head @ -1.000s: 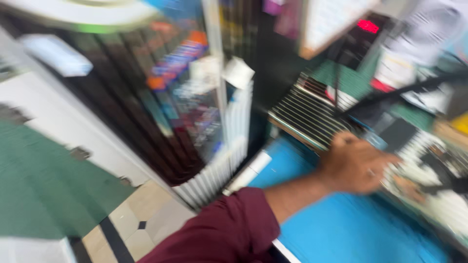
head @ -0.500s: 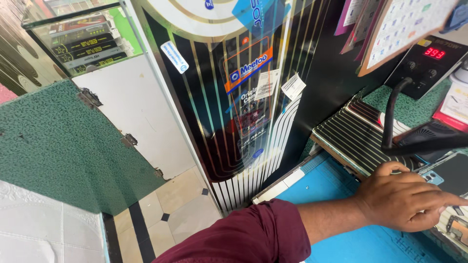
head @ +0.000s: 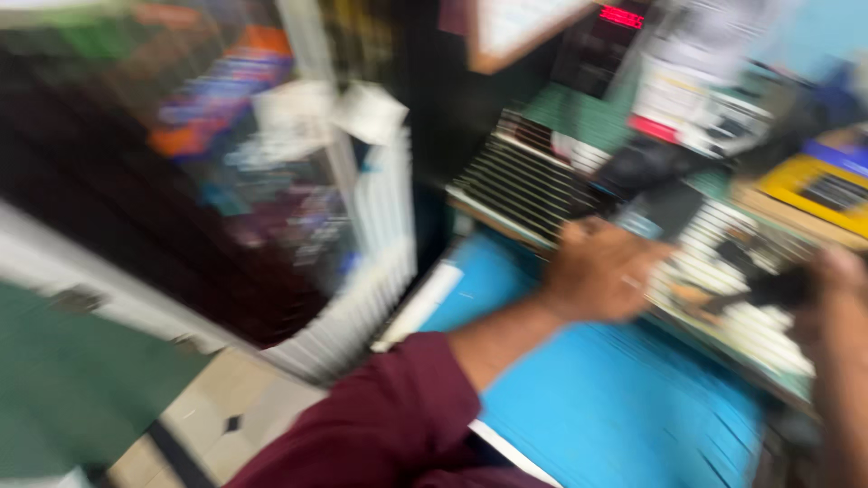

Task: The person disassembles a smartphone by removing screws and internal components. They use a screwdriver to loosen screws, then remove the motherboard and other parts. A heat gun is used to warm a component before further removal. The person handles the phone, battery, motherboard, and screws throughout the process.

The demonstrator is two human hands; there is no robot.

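Two hands over blue mat [head: 597, 398]: left hand [head: 601, 271] seemingly curled, right hand [head: 836, 298] too blurred to tell

Left arm stretched forward from the lower middle of the view, forearm bare, upper part in a dark maroon sleeve [head: 380, 425] pushed up near the elbow. Left hand [head: 597, 269] at the end of it, back turned up, fingers curled loosely downward, knuckles toward the far side. Right hand [head: 836, 289] at the right edge, raised, only partly in view, heavily blurred; grip impossible to tell. Both hands well apart.
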